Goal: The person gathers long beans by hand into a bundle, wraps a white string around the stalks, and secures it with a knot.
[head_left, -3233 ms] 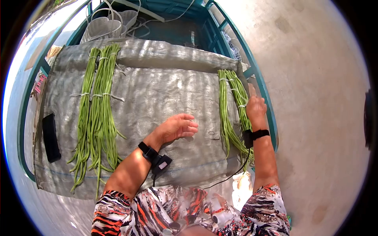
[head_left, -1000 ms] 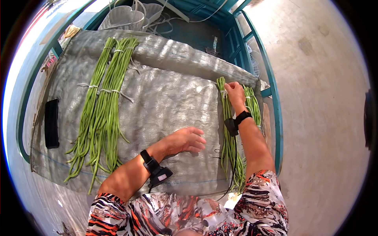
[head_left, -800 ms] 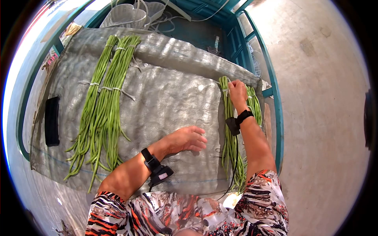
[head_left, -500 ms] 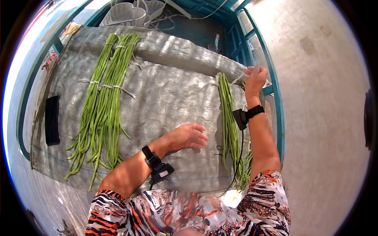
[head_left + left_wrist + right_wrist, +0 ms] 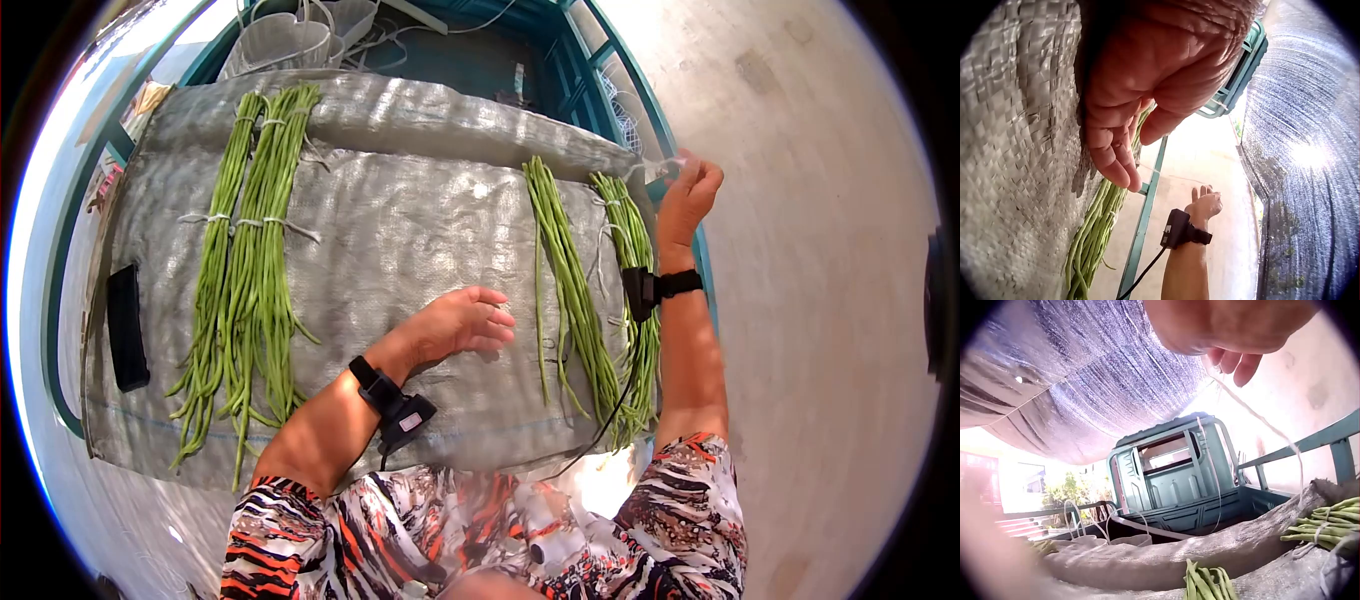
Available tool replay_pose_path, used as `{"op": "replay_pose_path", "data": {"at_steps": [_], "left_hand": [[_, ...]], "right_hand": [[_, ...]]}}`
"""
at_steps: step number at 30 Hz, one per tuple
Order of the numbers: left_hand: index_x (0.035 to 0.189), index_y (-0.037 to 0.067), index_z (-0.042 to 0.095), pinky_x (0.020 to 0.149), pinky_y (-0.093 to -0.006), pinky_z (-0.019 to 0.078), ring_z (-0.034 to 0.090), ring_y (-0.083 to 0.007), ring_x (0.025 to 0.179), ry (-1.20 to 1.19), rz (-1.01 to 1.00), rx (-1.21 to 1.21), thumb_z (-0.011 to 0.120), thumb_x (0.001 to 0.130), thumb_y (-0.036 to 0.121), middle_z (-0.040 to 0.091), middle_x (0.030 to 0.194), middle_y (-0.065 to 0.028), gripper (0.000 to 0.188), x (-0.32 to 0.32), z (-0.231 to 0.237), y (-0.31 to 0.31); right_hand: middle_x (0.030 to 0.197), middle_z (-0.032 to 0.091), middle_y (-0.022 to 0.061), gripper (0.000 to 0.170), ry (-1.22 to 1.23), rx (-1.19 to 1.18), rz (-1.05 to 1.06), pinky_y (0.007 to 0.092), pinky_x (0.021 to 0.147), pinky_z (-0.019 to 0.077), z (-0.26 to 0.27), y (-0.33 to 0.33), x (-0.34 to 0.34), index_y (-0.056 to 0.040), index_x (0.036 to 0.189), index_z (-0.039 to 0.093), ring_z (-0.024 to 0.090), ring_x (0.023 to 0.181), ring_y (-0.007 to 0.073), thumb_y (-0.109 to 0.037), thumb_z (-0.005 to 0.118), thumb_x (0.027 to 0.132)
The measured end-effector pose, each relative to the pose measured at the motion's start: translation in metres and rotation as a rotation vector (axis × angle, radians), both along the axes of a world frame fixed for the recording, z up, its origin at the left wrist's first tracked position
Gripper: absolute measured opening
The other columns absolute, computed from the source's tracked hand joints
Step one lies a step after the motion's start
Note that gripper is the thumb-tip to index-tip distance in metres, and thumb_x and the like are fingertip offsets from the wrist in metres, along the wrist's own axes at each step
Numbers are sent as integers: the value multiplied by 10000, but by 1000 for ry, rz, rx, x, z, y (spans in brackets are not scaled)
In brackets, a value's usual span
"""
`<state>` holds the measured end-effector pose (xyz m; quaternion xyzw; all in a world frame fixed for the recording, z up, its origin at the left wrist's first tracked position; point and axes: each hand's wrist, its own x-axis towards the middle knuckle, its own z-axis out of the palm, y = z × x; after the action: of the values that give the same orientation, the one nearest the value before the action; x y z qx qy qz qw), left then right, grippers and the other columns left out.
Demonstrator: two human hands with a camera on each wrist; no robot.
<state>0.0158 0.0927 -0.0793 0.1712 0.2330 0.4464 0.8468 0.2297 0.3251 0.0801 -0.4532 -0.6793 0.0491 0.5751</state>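
Observation:
In the head view my right hand [image 5: 688, 200] is raised over the teal side rail, pinching a thin white string [image 5: 1260, 419]. The string trails down towards the sack edge by the tied long bean bundle [image 5: 628, 230]. Left of that bundle lies a looser bunch of long beans [image 5: 565, 270], fanned out, no tie showing at its top end. My left hand [image 5: 455, 325] lies low over the grey woven sack [image 5: 420, 220], fingers relaxed and holding nothing. More tied long bean bundles [image 5: 265, 240] lie on the left of the sack.
A black flat object [image 5: 126, 328] sits at the sack's left edge. Beyond the sack, clear plastic baskets [image 5: 280, 45] stand in the teal cart bed [image 5: 450, 70]. The teal rail [image 5: 630, 85] borders the right side. A black cable [image 5: 610, 420] runs from my right wrist.
My right hand has moved from the top of the middle bean bunch out to the right, drawing the white string away. That bunch's top tie is gone and its beans have spread. The left hand stays relaxed.

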Motion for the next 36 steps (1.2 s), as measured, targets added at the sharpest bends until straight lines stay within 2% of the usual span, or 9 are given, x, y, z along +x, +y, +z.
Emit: {"op": "replay_pose_path", "data": {"at_steps": [3, 7, 9, 12, 15, 20, 23, 33, 36], "left_hand": [[1266, -19, 394, 859, -386, 532, 633, -272, 984, 10, 1, 12, 563, 900, 108, 574, 1127, -176, 423, 0, 0, 1], [1274, -19, 384, 865, -381, 530, 632, -266, 989, 42, 0, 13, 565, 903, 110, 569, 1137, -179, 433, 0, 5, 0], [1267, -14, 400, 850, -366, 537, 636, -246, 979, 46, -4, 20, 564, 919, 126, 587, 1125, -168, 410, 0, 4, 0], [1262, -11, 410, 850, -361, 539, 635, -243, 981, 27, -9, 38, 561, 928, 139, 592, 1123, -168, 396, 0, 0, 1], [1257, -11, 416, 861, -367, 536, 631, -257, 993, 15, -11, 59, 559, 929, 141, 587, 1133, -175, 388, -1, -2, 2], [1246, -2, 431, 871, -378, 533, 622, -279, 1011, 45, 26, 59, 574, 922, 155, 576, 1143, -178, 387, -1, 12, 0], [1247, 4, 436, 866, -369, 533, 619, -274, 1004, 84, 71, 58, 586, 918, 179, 574, 1141, -170, 402, -9, 35, -2], [1212, -21, 479, 811, -330, 559, 626, -237, 971, 271, 366, 87, 620, 881, 175, 591, 1098, -162, 410, -67, 43, 6], [1224, -70, 448, 885, -393, 543, 609, -302, 1033, 202, 311, 4, 606, 899, 176, 565, 1125, -219, 438, -66, 38, 9]], "right_hand": [[930, 656, 110, 218, -240, -36, -27, 336, 656, 481, -29, -36, 36, -19, 913, 471, 599, 749, 210, -226, 473, 981], [827, 614, 143, 146, -466, -358, -177, 430, 718, 451, -74, -99, 81, -57, 929, 512, 595, 793, 351, -202, 516, 948], [904, 606, 136, 105, -708, -584, -229, 437, 753, 452, -82, -126, 97, -73, 951, 535, 582, 880, 358, -148, 577, 890], [989, 593, 122, 165, -904, -320, -181, 436, 773, 457, -114, -141, 127, -83, 967, 558, 563, 955, 333, -111, 634, 823], [1062, 572, 109, 237, -812, -310, -173, 428, 799, 462, -84, -158, 87, -98, 986, 581, 539, 1023, 313, -75, 667, 767], [952, 620, 129, 197, -770, -356, 41, 439, 756, 484, -95, -159, 28, -78, 963, 607, 593, 913, 334, -199, 650, 813], [948, 617, 140, 187, -834, -450, -85, 440, 750, 489, -92, -154, -14, -70, 929, 601, 597, 908, 341, -201, 657, 807], [928, 616, 122, 173, -895, -329, -221, 432, 711, 496, -131, -118, -12, -72, 868, 601, 617, 861, 308, -220, 663, 802], [908, 624, 102, 185, -623, -445, -74, 422, 693, 490, -102, -152, -32, -77, 919, 617, 628, 846, 288, -223, 656, 812]]}}
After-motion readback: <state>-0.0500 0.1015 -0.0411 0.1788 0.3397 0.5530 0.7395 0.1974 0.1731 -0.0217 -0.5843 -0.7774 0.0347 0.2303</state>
